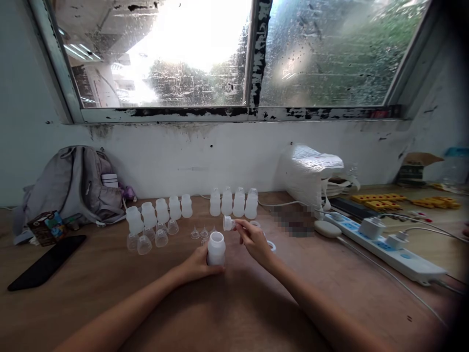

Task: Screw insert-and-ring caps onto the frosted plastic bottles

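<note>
My left hand (pixel 198 265) is wrapped round a white baby bottle (pixel 217 249), which stands upright with its mouth uncovered. Just above and to the right of that mouth, my right hand (pixel 252 238) pinches a bottle collar with a teat (pixel 228 223), tipped on its side and apart from the bottle. Several clear teats (pixel 195 233) rest on the table behind the bottle. Partly hidden by my right hand is a white ring (pixel 271 246). Open bottles (pixel 162 210) form a row at the left, with clear caps (pixel 144 244) before them. Several capped bottles (pixel 239 203) stand at the back.
A grey backpack (pixel 78 186), a small carton (pixel 47 227) and a black phone-like slab (pixel 47 262) are at the left. On the right lie a white power strip (pixel 388 249) with cables, a round white device (pixel 327 229), a white bag (pixel 304 171) and yellow parts (pixel 379 199).
</note>
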The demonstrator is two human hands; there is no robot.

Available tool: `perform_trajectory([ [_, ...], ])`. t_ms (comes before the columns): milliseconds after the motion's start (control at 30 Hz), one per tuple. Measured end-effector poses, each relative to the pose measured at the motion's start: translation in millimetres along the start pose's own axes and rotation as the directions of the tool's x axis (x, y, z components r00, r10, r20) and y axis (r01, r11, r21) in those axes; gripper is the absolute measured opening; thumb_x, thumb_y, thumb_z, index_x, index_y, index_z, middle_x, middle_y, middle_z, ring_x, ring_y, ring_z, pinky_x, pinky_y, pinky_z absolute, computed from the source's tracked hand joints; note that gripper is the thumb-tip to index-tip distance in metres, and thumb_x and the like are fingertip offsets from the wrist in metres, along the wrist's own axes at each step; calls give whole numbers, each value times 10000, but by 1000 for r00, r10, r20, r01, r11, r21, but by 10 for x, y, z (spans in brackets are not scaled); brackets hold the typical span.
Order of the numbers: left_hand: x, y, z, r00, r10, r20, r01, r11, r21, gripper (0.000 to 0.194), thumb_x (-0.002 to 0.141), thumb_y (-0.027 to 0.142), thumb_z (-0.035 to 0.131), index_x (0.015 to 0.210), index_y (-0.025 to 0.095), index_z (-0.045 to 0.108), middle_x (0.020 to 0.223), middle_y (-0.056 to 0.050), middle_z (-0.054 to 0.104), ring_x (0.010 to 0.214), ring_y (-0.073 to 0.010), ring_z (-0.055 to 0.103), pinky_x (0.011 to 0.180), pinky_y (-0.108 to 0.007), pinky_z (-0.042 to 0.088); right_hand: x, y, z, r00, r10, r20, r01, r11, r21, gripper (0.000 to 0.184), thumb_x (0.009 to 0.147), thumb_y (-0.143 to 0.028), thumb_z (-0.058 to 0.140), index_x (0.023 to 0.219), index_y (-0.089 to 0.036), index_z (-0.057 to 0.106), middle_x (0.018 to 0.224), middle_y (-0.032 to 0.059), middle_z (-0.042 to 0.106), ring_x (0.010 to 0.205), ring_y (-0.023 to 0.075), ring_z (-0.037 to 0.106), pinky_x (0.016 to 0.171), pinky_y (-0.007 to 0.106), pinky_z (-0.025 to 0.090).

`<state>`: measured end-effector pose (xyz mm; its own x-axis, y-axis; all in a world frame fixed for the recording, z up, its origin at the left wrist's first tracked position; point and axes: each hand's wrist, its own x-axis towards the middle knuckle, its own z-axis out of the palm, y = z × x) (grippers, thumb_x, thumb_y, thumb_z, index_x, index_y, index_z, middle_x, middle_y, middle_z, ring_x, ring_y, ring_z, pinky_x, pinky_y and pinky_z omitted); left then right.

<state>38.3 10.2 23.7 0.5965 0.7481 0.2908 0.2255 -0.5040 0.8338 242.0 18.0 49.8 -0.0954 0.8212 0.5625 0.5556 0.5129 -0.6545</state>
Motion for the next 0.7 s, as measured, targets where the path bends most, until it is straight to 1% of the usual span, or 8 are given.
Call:
perform_trajectory([
  [67,-10,35,-10,1000,-6,-18,7,998,62,530,630,376,658,1086,177,476,1015,-68,533,926,-239,479,818,-342,368,14,-45,-64,1000,-5,-21,4,1000,-9,272,830,-294,400,1004,-175,572,599,10,570,485,126,511,492,229,395],
  [167,-6,31,-15,991,-27,-129,40,994,98,398,685,401,595,993,155,546,929,-71,544,854,-223,496,773,-325,384,14,-123,-113,1000,-14,-21,15,999,37,276,819,-302,416,1006,-178,577,578,6,560,492,127,527,476,221,401],
  [233,1,0,-17,982,-54,-183,63,997,45,400,691,396,590,1008,159,533,902,-62,551,825,-206,508,745,-305,395,8,-147,-113,1000,-10,-16,11,998,66,267,819,-296,414,999,-178,572,577,5,555,492,124,530,463,215,401],
  [300,5,-29,-21,969,-94,-227,85,995,-49,461,673,383,611,1061,171,480,872,-42,558,779,-182,519,703,-281,406,4,-131,-99,1000,6,-4,-6,996,86,254,819,-277,404,988,-176,565,562,-2,540,488,123,531,448,210,397],
  [400,7,-34,-32,950,-132,-282,99,987,-128,402,670,380,609,988,162,498,830,-21,557,744,-160,516,684,-259,399,10,-53,-67,999,35,21,-38,990,133,240,805,-248,400,962,-168,564,629,8,561,489,116,538,430,208,397],
  [467,7,-12,-42,951,-142,-274,102,982,-156,336,681,386,593,916,152,538,827,-19,560,762,-164,512,697,-254,389,19,6,-44,998,43,54,-51,984,171,234,793,-235,401,939,-163,570,700,20,578,484,107,538,423,208,402],
  [567,1,35,-59,958,-186,-219,136,965,-225,320,690,394,576,888,143,567,804,-19,566,740,-165,511,664,-244,382,30,58,-13,990,48,131,-78,970,230,230,779,-230,411,929,-157,571,713,18,576,487,102,547,416,205,407],
  [700,-6,64,-93,955,-221,-197,152,937,-313,295,705,371,556,884,137,577,822,-24,570,742,-156,505,649,-231,369,35,63,6,973,87,214,-154,934,322,233,786,-306,445,940,-154,532,728,17,570,485,103,561,382,193,394],
])
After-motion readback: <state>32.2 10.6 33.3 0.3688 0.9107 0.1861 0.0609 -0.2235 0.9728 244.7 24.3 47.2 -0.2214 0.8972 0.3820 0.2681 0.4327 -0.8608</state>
